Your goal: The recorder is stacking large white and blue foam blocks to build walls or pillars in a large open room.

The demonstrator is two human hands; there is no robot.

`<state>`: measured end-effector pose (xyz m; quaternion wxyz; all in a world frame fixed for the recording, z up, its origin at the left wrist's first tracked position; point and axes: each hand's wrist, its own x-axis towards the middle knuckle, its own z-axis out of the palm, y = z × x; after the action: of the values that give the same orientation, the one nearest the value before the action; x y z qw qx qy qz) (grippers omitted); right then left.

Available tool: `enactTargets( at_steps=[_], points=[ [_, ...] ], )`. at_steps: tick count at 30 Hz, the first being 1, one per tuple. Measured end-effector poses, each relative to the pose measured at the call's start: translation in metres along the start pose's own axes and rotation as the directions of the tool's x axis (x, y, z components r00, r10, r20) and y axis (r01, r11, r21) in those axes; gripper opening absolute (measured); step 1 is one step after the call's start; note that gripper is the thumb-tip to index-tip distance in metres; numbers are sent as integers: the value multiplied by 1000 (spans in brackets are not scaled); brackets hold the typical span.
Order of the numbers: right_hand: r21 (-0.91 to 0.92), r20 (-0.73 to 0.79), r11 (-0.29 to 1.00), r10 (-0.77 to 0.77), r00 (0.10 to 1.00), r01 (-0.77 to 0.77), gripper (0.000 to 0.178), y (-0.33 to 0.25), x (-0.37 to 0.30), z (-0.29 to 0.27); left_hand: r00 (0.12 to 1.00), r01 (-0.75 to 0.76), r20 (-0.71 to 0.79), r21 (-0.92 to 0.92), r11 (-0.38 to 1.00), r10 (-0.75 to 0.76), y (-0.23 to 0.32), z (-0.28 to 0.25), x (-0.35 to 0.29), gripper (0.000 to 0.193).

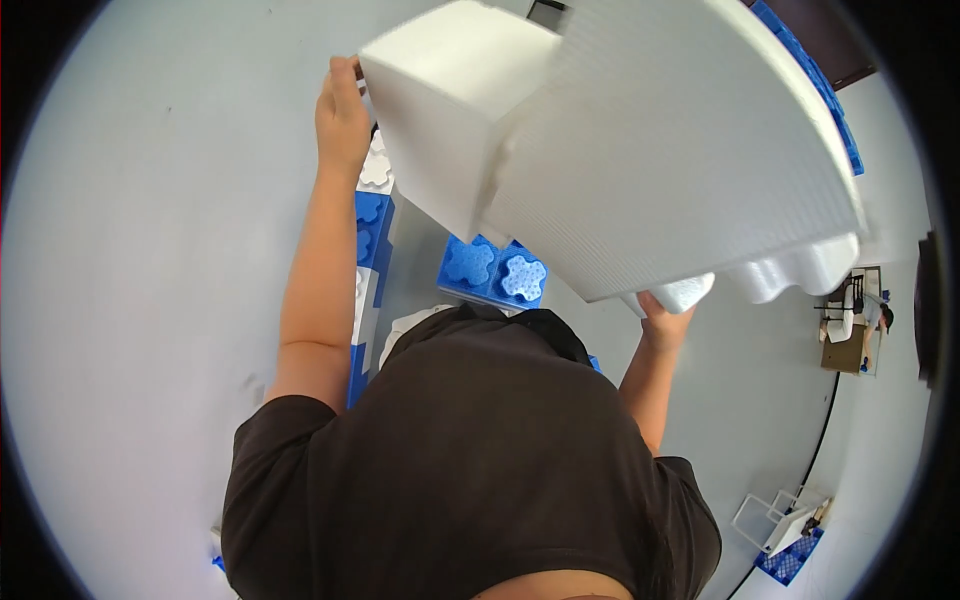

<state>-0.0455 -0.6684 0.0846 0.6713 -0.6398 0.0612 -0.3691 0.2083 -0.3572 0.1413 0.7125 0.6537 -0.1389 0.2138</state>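
A large white foam-like building block fills the upper middle and right, tilted, with rounded knobs along its lower right edge. A smaller boxy white part adjoins it on the left; I cannot tell whether it is one piece or two. My left hand grips the outer left edge of the boxy part, some fingers hidden behind it. Under the lower right edge, beside the knobs, my right hand holds the big block, its fingers partly hidden. Below the block, near my body, lies a blue block with flower-shaped knobs.
A low row of blue and white blocks runs beside my left arm. At the far upper right stands a blue block edge. Another person is near a brown box at the right. A blue crate lies at lower right.
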Motion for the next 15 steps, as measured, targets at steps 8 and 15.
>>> enactTargets(
  at_steps=[8, 15],
  points=[
    [-255, 119, 965, 92, 989, -59, 93, -10, -8, 23, 819, 574, 58, -82, 815, -571, -38, -2, 0, 54],
    [-227, 183, 974, 64, 981, -22, 100, -17, -6, 30, 848, 529, 60, -153, 835, -527, -60, -6, 9, 45]
  ],
)
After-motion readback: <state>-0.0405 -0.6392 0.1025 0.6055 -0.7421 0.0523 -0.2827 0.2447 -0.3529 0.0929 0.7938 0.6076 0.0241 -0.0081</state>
